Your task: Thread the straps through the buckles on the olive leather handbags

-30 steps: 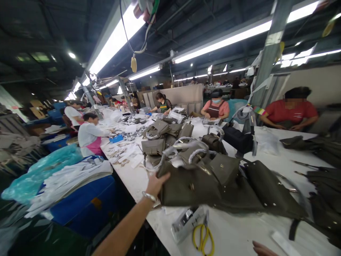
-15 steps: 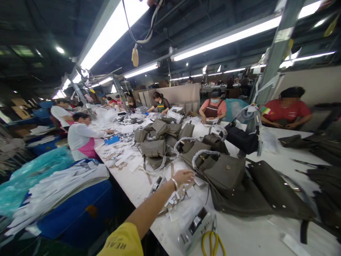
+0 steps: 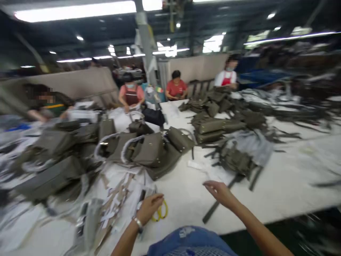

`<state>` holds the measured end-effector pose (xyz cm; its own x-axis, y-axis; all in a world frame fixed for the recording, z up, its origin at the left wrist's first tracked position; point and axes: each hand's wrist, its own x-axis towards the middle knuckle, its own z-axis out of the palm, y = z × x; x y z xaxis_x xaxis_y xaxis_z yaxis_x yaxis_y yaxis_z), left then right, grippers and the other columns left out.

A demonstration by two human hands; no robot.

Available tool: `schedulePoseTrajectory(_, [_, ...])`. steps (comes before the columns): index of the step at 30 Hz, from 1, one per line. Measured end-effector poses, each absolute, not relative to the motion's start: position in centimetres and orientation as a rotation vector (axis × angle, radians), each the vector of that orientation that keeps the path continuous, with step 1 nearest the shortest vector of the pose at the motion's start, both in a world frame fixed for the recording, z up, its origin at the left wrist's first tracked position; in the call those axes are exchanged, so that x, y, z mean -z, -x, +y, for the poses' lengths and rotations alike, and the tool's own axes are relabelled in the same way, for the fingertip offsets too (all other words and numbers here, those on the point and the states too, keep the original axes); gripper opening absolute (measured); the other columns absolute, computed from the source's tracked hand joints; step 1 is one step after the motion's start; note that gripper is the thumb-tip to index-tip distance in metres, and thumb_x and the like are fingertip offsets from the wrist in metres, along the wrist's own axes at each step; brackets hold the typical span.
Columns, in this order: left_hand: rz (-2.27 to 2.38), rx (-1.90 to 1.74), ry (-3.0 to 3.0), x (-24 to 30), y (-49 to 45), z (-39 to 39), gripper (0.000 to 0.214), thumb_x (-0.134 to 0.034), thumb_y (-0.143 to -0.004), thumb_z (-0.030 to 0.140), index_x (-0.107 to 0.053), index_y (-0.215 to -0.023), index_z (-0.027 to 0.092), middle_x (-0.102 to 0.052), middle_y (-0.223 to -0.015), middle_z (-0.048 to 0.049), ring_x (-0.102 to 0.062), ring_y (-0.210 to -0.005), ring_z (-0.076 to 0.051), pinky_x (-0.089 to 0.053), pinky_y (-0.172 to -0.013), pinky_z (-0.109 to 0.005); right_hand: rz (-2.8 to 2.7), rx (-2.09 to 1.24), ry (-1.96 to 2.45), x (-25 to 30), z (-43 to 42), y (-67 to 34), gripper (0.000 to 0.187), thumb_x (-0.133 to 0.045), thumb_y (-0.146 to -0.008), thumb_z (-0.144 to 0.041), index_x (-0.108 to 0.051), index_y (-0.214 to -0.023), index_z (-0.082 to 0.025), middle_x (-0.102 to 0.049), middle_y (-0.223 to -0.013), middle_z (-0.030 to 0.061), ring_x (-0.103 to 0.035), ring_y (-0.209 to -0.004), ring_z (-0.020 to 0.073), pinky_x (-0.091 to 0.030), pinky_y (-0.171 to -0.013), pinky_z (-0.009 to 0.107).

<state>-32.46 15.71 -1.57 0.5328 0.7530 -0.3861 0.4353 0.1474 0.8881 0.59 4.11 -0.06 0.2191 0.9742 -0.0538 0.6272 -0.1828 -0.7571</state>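
The left hand [image 3: 149,208] rested on the white counter [image 3: 279,185] with its fingers curled, and the yellow scissors [image 3: 160,212] lay just beside it, touching its right side; whether the fingers gripped the handles I cannot tell. The right hand [image 3: 220,192] hovered with its fingers spread and loose, holding nothing, well apart from the scissors. A dark strap [image 3: 217,206] lay just under this hand. Beyond both hands stood olive handbags [image 3: 150,153], and paper scraps [image 3: 117,202] lay left of the left hand
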Motion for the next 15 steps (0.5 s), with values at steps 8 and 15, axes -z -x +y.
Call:
schedulePoseTrajectory(8, [1.180,-0.178,-1.416,3.2,29.2,13.4,0.054,-0.068,-0.062,0.061,-0.070,-0.099,0.022,-0.071,-0.108,-0.0083,-0.061,-0.111,-0.027,-0.049,-0.099,-0.036,-0.891,-0.445,2.069,3.3,5.4,-17.5,0.032,-0.050,-0.082,-0.036,-0.069,-0.097,-0.015,-0.071,-0.098,0.0090,-0.062,-0.093,0.0232,-0.045,-0.089,0.037])
schedulePoseTrajectory(15, [1.347,-0.327,-1.240,4.1,23.1,10.3,0.067,-0.068,-0.054,0.070,-0.068,-0.098,0.020,-0.073,-0.101,-0.0134,-0.067,-0.098,-0.031,-0.051,-0.093,-0.044,-0.757,-0.742,1.854,5.6,13.2,-24.1,0.018,-0.062,-0.075,-0.031,-0.070,-0.087,-0.020,-0.070,-0.093,0.0040,-0.059,-0.098,0.0231,-0.043,-0.095,0.035])
